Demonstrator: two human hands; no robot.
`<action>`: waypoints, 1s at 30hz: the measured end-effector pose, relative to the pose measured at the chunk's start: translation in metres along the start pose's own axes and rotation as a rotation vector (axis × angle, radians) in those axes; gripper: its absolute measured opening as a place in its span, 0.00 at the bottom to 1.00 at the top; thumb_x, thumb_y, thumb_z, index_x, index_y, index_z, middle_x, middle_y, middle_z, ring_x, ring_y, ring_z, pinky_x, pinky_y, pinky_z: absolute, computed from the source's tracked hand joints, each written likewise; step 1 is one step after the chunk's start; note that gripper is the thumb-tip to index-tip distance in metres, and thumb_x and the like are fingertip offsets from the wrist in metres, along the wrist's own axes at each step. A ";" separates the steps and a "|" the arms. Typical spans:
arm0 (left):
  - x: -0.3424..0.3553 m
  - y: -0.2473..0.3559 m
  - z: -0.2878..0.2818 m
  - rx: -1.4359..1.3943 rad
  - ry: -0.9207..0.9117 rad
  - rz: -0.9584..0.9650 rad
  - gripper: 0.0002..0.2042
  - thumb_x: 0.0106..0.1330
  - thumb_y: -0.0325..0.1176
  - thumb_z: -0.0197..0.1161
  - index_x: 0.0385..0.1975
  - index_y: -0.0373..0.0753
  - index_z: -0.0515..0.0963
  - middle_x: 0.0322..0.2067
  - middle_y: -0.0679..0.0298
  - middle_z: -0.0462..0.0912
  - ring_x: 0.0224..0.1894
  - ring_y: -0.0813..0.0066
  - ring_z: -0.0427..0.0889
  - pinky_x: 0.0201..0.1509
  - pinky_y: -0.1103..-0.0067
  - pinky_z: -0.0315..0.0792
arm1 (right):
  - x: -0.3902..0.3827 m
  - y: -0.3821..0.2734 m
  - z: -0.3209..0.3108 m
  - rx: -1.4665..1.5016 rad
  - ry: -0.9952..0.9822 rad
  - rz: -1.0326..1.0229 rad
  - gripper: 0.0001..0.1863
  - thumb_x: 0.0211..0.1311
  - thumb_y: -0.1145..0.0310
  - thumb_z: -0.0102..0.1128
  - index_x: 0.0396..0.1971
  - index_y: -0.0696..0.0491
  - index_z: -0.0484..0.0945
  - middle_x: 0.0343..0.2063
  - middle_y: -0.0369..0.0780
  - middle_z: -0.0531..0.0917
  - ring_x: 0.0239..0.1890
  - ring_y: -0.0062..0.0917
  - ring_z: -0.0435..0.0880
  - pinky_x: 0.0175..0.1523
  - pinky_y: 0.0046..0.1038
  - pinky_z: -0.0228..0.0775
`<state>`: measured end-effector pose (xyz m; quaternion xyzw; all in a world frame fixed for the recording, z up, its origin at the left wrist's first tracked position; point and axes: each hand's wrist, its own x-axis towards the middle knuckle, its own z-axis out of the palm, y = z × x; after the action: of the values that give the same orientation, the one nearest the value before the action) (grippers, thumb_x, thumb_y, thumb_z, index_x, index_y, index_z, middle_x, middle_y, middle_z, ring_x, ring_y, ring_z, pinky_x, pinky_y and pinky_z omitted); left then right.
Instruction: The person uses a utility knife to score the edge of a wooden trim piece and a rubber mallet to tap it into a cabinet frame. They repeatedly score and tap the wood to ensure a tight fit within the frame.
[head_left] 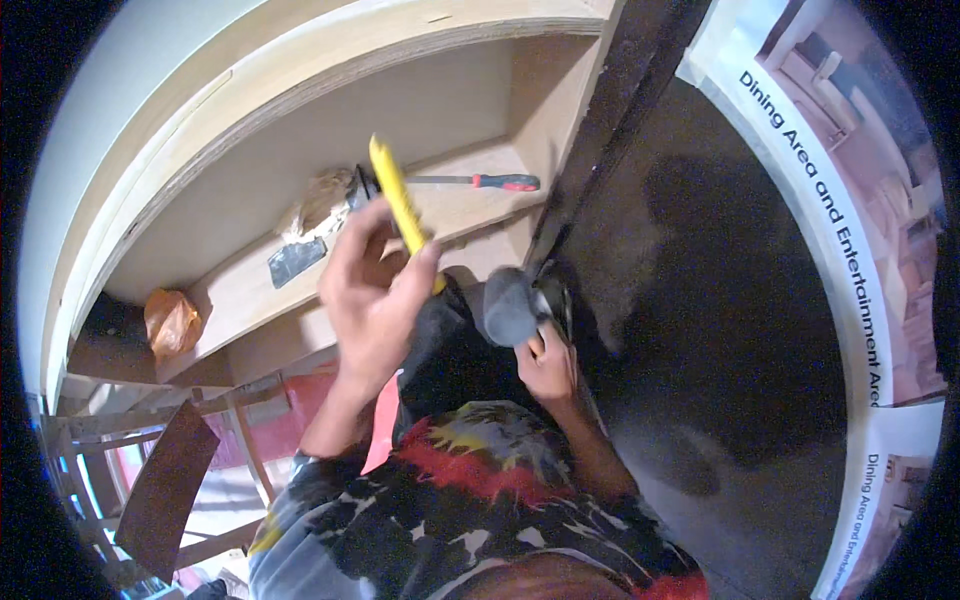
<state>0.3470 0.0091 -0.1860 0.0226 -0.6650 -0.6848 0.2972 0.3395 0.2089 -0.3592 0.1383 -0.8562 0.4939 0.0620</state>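
Observation:
My left hand [372, 290] is raised, its fingers closed around a slim yellow utility knife [398, 190]. The knife tilts up and away, its tapered end pointing to the far side. In my right hand [549, 372] is a mallet [510, 308] with a dark grey head, held by its short visible length of handle, close to my body. Beyond my left hand, a file [505, 182] with a red and black handle lies on the wooden shelf [465, 215]. Crumpled brown wrapping [313, 205] and a flat grey piece [297, 262] also rest there.
A curved plywood edge [300, 62] arches over the shelf. An orange plastic bag [172, 322] sits at its left end. A dark upright panel [720, 300] stands close on my right, with printed sheets [850, 250] along its far side. Wooden framing [245, 440] is at the lower left.

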 end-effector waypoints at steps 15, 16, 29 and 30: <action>-0.048 -0.076 -0.034 0.001 -0.117 -0.280 0.22 0.65 0.22 0.65 0.59 0.29 0.71 0.42 0.63 0.80 0.43 0.79 0.78 0.42 0.82 0.76 | 0.180 -0.045 0.135 -0.227 -0.103 -0.193 0.09 0.57 0.74 0.54 0.35 0.60 0.78 0.34 0.52 0.82 0.39 0.48 0.82 0.47 0.43 0.73; -0.049 -0.081 -0.032 -0.004 -0.143 -0.290 0.22 0.65 0.23 0.65 0.59 0.29 0.71 0.43 0.63 0.80 0.43 0.79 0.78 0.42 0.82 0.76 | 0.176 -0.042 0.137 -0.214 -0.072 -0.178 0.08 0.56 0.72 0.56 0.33 0.59 0.79 0.32 0.50 0.83 0.37 0.46 0.83 0.46 0.43 0.73; 0.002 -0.076 0.014 0.164 -0.278 -0.125 0.22 0.69 0.24 0.59 0.62 0.29 0.69 0.48 0.60 0.80 0.46 0.76 0.78 0.48 0.80 0.74 | 0.125 -0.082 0.037 0.998 -0.144 -0.091 0.15 0.71 0.61 0.57 0.45 0.58 0.79 0.31 0.35 0.81 0.34 0.16 0.77 0.41 0.22 0.71; 0.005 -0.077 0.020 0.166 -0.293 -0.137 0.21 0.69 0.25 0.59 0.61 0.29 0.70 0.47 0.61 0.81 0.45 0.76 0.79 0.49 0.80 0.74 | 0.125 -0.083 0.031 0.946 -0.101 -0.099 0.15 0.70 0.61 0.58 0.44 0.58 0.79 0.31 0.34 0.81 0.34 0.16 0.77 0.40 0.22 0.71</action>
<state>0.3052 0.0206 -0.2533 -0.0076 -0.7523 -0.6422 0.1471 0.2459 0.1209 -0.2754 0.2157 -0.5320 0.8184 -0.0262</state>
